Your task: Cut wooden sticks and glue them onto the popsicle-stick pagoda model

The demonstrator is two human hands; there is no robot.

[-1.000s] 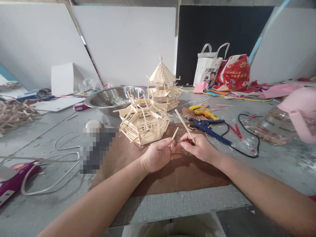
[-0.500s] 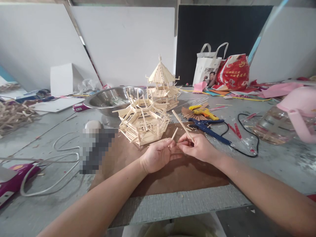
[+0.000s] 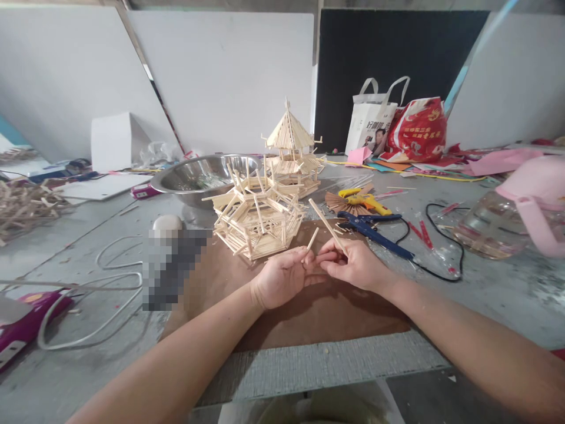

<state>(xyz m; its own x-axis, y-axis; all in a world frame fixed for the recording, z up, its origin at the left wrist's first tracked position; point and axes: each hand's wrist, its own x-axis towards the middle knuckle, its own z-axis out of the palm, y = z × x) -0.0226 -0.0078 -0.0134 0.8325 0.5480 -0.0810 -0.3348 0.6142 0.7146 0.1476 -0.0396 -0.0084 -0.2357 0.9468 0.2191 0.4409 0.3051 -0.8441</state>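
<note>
My left hand (image 3: pixel 285 275) is closed on a short wooden stick (image 3: pixel 312 238) that points up from its fingertips. A longer wooden stick (image 3: pixel 325 221) leans up and to the left out of my right hand (image 3: pixel 353 262), pinched between thumb and fingers. The two hands meet over a brown sheet (image 3: pixel 304 324), their fingers close together. Just beyond them stands an open six-sided frame of wooden sticks (image 3: pixel 260 221). Behind that frame is a stick pavilion with a pointed roof (image 3: pixel 290 134).
Right of the frame lie a blue-handled tool (image 3: pixel 375 232) and a yellow glue gun (image 3: pixel 366 202). A pink-lidded jug (image 3: pixel 494 224) stands far right. At the back left is a steel basin (image 3: pixel 176 179); white cable (image 3: pixel 88 281) and a purple power strip (image 3: pixel 33 318) lie left.
Almost nothing differs. Both hands keep their place and their sticks, and the whole view has shifted very slightly.
</note>
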